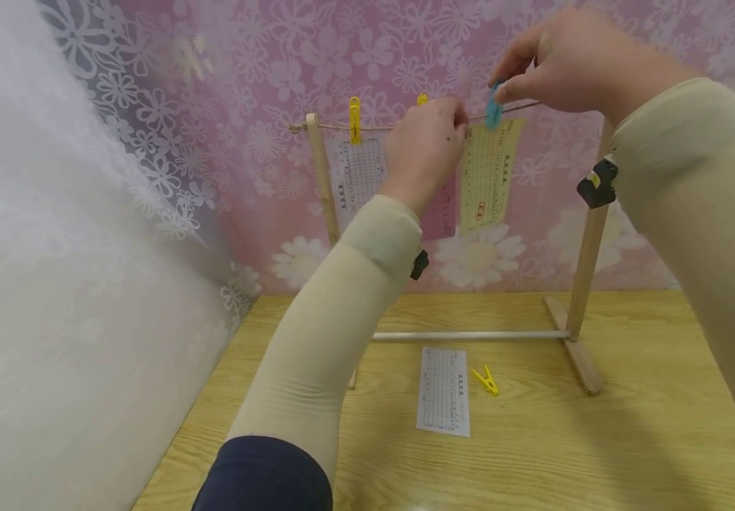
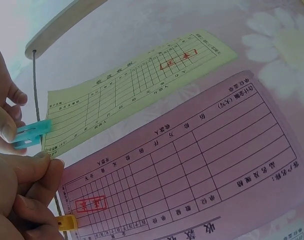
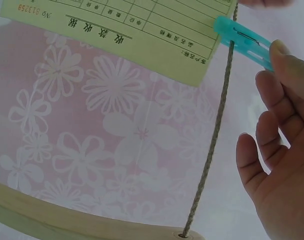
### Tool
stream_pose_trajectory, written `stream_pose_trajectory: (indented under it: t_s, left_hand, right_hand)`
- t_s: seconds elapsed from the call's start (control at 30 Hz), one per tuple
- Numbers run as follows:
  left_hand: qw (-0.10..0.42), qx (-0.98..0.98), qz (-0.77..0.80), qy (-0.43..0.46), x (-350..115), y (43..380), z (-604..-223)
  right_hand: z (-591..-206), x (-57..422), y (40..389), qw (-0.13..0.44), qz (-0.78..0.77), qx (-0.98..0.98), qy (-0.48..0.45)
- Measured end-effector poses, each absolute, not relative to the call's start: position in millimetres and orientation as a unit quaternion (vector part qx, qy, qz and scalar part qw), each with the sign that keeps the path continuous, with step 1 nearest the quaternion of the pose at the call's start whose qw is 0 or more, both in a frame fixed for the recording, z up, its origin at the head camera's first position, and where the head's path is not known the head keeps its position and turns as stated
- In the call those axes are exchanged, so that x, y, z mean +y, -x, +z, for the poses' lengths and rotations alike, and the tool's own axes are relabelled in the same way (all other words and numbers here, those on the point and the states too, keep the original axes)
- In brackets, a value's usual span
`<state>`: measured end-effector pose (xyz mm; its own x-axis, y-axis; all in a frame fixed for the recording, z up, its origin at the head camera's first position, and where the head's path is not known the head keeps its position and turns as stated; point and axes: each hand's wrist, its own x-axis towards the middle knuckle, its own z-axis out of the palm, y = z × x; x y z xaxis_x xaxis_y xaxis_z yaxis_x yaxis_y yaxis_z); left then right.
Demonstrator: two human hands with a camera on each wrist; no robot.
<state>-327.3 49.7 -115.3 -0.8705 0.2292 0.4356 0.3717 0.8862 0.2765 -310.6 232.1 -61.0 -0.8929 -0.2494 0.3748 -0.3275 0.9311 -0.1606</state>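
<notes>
My right hand (image 1: 578,60) pinches the end of a blue clothespin (image 1: 493,106) between thumb and finger. The clothespin sits over the twine (image 3: 212,135) at the top edge of a pale yellow receipt slip (image 1: 490,184). At that slip's upper corner, the thumb and finger of my left hand (image 1: 425,145) pinch the paper, as the left wrist view shows. A pink receipt slip (image 2: 187,160) hangs beside it from a yellow clothespin (image 2: 67,223). Farther left, another yellow clothespin (image 1: 355,121) holds a white slip (image 1: 359,170), partly hidden by my left hand.
The twine runs between a left wooden post (image 1: 323,177) and a right wooden post (image 1: 587,255). A pale crossbar (image 1: 469,336) joins the stand low down. On the wooden table lie a white slip (image 1: 444,392) and a loose yellow clothespin (image 1: 486,381). Floral curtain hangs behind.
</notes>
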Motion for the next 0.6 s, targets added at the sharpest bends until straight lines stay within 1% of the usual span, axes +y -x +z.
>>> stream_pose_trajectory:
  t_s: [0.23,0.6]
  left_hand:
    - [0.216,-0.944,-0.185,0.165,47.6,327.6,-119.1]
    - [0.238,-0.938,-0.186,0.171,48.2,329.8,-121.0]
  right_hand:
    - [-66.7,229.3,312.5,0.165,0.113,-0.968,-0.155]
    - [-72.4,228.5,311.0,0.172,0.087,-0.965,-0.175]
